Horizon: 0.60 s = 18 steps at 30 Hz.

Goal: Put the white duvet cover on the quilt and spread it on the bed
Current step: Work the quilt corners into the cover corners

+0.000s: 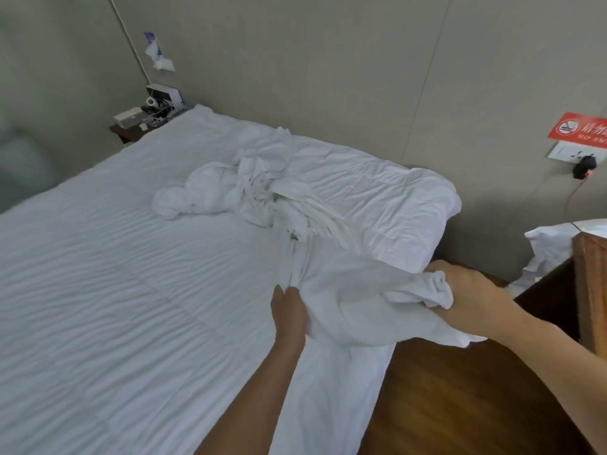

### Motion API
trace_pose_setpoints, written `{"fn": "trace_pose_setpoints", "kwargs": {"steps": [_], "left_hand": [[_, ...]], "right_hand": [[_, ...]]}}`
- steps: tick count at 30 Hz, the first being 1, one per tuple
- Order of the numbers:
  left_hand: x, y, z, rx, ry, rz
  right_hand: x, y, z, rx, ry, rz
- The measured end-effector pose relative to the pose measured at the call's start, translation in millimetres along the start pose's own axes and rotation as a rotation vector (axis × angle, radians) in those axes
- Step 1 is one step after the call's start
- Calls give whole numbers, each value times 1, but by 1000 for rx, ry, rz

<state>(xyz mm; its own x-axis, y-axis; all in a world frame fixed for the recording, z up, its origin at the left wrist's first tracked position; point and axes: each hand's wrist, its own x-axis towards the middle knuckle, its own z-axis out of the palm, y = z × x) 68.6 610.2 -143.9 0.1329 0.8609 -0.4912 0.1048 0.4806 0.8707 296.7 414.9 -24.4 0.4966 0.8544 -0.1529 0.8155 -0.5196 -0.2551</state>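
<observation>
Head view is showing a red no-smoking sign hanging on the wall well beyond the right hand, with white characters and part of the English line "NO SM" readable beneath a crossed-out cigarette symbol. Just below the sign, a white wall socket is carrying a black plug with a red cord trailing down.

The quilt is lying flat and wrinkled over the bed, stretching away to the left of both hands and reaching the grey panelled wall ahead. The white duvet cover is sitting bunched in a heap on the quilt ahead of the hands, with one end drawn back toward the person. The left hand is pinching a gathered fold of that end, fingers pointing forward. The right hand is gripping a bunched edge of the same cover, held apart from the left, off the bed's corner.

Wooden floor is showing beneath the right forearm. A wooden cabinet is standing right of the right hand, with white cloth draped beside it. Far ahead of the left hand, a cluttered bedside table is sitting in the corner.
</observation>
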Motion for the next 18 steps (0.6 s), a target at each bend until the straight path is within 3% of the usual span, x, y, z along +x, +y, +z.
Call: {"fn": "trace_pose_setpoints", "kwargs": {"steps": [5,9,13,18], "left_hand": [[-167,-94,-119,22,199,-84],[-209,-150,-202,311,249,-162],[-216,-142,-243,552,174,-24],[-206,-95,-318,632,122,2]], "right_hand": [[-40,13,54,146,-49,91],[-86,-20,113,332,-283,-102],[-134,-47,152,409,-422,-296],[-164,-66,161,325,-288,-466]]}}
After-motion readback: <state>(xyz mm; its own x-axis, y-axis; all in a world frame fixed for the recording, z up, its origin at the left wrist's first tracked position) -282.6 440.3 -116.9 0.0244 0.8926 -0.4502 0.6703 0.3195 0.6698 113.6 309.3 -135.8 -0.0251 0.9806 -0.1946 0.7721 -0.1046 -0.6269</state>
